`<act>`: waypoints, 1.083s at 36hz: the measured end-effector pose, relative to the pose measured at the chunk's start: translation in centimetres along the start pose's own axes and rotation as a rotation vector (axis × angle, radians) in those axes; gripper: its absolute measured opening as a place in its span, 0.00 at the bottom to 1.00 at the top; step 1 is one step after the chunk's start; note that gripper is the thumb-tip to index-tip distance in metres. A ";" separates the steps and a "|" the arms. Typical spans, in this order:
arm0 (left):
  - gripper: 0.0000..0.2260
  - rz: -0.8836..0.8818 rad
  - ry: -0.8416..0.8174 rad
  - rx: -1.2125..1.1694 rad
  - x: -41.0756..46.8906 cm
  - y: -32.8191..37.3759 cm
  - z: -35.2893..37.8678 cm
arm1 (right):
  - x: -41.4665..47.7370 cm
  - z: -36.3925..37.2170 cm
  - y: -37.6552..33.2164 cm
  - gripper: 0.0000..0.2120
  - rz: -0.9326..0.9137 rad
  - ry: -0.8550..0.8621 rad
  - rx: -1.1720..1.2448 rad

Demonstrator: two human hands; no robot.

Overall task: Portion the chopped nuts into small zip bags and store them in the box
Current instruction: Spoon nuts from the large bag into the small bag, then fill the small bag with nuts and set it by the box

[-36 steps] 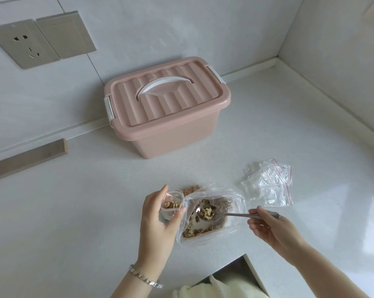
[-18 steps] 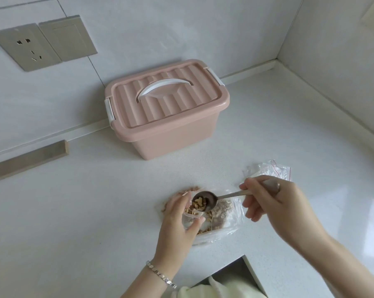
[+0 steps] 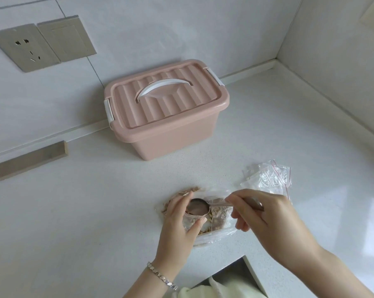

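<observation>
Holding small clear bag (image 3: 192,223), tan nuts (image 3: 221,213)

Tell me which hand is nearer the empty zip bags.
Right. The right hand, holding the spoon, sits beside the empty zip bags; the left hand, holding a small bag, is farther left.

No legible text, number, brand or sign found. Surfaces checked: pink box (image 3: 171,143), lid and front wall plain; wall socket plate (image 3: 24,48), no marking readable; spare zip bags (image 3: 267,179), red seal stripes only, no print can be made out.
</observation>
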State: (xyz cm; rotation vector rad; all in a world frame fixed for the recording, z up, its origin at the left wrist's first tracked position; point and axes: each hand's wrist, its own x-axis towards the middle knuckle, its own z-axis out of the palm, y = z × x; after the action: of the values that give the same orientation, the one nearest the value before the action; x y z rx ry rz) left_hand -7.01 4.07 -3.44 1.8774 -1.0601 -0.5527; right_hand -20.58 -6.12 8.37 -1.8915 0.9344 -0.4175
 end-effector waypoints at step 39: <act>0.24 -0.458 0.013 0.059 7.3 -3.7 -1.2 | 0.1 3.5 13.8 0.05 0.662 0.079 0.424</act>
State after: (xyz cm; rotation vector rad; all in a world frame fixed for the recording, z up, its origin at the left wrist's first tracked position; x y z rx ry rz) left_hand -0.54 -0.58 -5.72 2.1849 -0.6393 -0.7727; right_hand -24.26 -7.61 -5.32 -1.1090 1.3354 -0.2584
